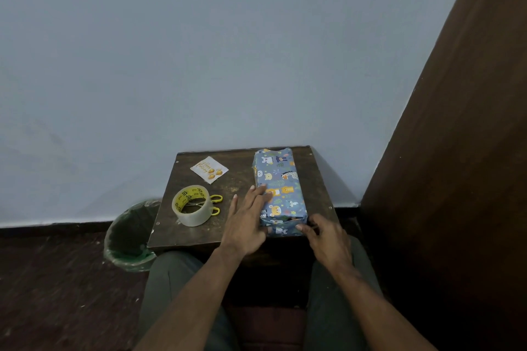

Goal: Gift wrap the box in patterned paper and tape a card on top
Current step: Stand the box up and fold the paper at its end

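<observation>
**Near-End Flap Closure: Hand and Box Alignment**

The wrapped box (279,194) is lying on the right half of the small table (222,234), its long axis running away from the person toward the wall. The left hand (248,225) is resting flat, fingers extended, against the box's left side and top edge, holding nothing. The right hand (328,239) is working at the near end, fingers curled onto the folded paper flap (285,229) (the exact pinch is partly hidden). The tape roll (192,206), sitting over the scissors (215,204), is lying left of the box, nearer the left hand. The card (209,169) is lying beyond the tape, apart from the box.
</observation>
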